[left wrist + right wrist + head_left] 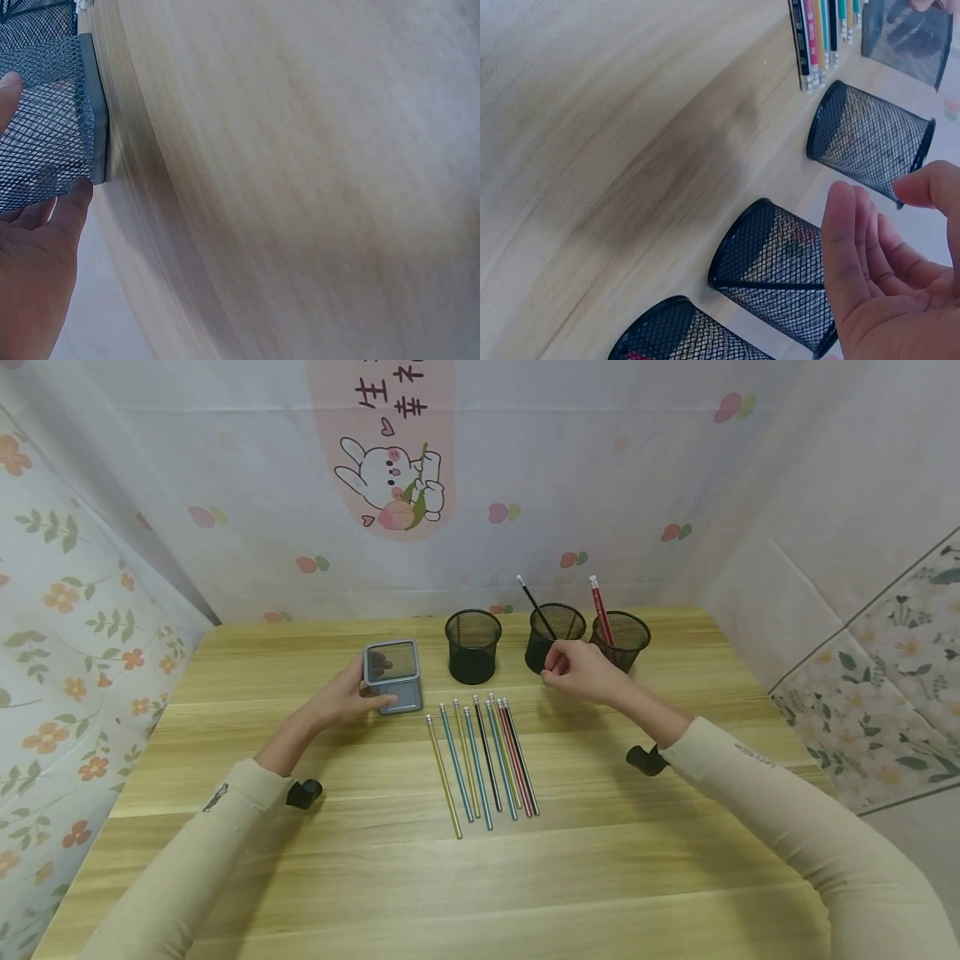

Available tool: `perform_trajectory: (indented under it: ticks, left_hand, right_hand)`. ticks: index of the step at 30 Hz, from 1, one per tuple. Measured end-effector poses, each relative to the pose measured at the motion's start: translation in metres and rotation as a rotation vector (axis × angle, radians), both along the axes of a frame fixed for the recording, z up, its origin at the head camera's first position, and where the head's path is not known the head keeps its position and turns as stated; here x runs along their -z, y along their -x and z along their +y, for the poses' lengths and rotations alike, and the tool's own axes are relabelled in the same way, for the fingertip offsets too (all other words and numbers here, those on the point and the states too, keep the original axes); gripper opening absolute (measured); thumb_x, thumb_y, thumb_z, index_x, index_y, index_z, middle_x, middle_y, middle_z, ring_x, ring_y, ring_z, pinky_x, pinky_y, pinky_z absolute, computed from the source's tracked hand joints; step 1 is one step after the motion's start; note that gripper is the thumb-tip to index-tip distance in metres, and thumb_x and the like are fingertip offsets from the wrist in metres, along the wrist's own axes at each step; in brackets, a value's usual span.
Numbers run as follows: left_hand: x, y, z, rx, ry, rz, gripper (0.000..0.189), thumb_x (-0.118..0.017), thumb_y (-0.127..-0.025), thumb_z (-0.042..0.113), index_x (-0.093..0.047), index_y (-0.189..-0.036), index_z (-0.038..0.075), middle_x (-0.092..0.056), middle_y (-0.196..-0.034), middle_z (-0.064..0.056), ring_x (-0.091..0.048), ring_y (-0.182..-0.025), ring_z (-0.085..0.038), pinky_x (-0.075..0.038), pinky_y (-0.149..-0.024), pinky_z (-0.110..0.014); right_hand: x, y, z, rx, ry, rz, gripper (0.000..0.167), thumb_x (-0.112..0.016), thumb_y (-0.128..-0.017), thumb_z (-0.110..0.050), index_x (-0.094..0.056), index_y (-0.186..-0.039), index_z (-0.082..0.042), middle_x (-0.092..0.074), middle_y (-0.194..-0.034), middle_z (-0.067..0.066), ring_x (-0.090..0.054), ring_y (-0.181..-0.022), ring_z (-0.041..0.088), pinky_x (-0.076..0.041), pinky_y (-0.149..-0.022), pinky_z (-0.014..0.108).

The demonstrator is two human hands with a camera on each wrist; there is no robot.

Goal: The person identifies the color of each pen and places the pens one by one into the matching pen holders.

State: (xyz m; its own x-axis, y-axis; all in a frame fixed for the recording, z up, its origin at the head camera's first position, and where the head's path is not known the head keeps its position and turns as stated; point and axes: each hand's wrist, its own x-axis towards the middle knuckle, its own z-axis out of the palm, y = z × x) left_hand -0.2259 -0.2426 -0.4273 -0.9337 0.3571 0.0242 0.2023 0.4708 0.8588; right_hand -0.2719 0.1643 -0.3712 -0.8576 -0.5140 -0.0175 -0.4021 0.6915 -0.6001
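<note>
Wooden worktop (360, 877) | left hand (339, 700) grips grey square mesh holder (392, 682) | right hand (581, 672) empty, thumb apart, by round black mesh cup (536, 653) | bump might tip cup

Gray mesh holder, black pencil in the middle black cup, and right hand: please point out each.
Gray mesh holder (394, 679): head view, front rim.
Black pencil (537, 607): head view, upper shaft.
Right hand (582, 671): head view, back.

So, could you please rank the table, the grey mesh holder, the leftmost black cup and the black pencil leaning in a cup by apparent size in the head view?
1. Table, by far
2. Grey mesh holder and leftmost black cup: too alike to rank
3. Black pencil, very slim
</note>
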Motion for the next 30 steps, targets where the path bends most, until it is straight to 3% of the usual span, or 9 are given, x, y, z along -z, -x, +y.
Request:
perform_trajectory:
  ticks: [7,16,20,30]
  left_hand:
    - [0.000,0.001,0.000,-0.001,-0.002,0.001,0.068,-0.075,-0.094,0.008,-0.032,-0.144,-0.008,-0.042,-0.146,-0.030,-0.041,-0.135,-0.045,-0.038,-0.111,-0.054]
    - [0.002,0.001,-0.001,0.003,-0.002,0.002,0.068,-0.074,-0.095,0.008,-0.031,-0.145,-0.008,-0.041,-0.146,-0.030,-0.039,-0.137,-0.045,-0.036,-0.112,-0.055]
    - [0.002,0.001,-0.001,0.004,-0.007,-0.005,0.068,-0.074,-0.095,0.007,-0.030,-0.145,-0.008,-0.040,-0.147,-0.030,-0.038,-0.137,-0.045,-0.036,-0.112,-0.054]
    - [0.001,0.000,0.000,0.000,-0.011,-0.007,0.067,-0.073,-0.095,0.007,-0.030,-0.145,-0.008,-0.040,-0.147,-0.030,-0.038,-0.138,-0.045,-0.037,-0.112,-0.054]
  right_hand:
    - [0.008,-0.002,-0.005,-0.038,-0.058,-0.006,0.011,-0.067,-0.093,-0.014,-0.063,-0.095,-0.003,-0.065,-0.083,0.003,-0.061,-0.075,0.019,-0.051,-0.072,0.037]
    - [0.016,-0.010,-0.016,-0.051,-0.030,-0.162,0.012,-0.065,-0.094,-0.012,-0.061,-0.098,-0.001,-0.067,-0.083,0.006,-0.071,-0.068,0.028,-0.060,-0.060,0.032]
    - [0.018,-0.014,-0.022,-0.067,-0.021,-0.176,0.010,-0.064,-0.092,-0.009,-0.060,-0.094,0.000,-0.066,-0.078,0.005,-0.070,-0.066,0.026,-0.058,-0.062,0.030]
    - [0.029,-0.022,-0.037,-0.091,-0.060,-0.241,0.006,-0.065,-0.092,-0.004,-0.061,-0.091,0.000,-0.066,-0.072,0.008,-0.068,-0.062,0.022,-0.051,-0.054,0.025]
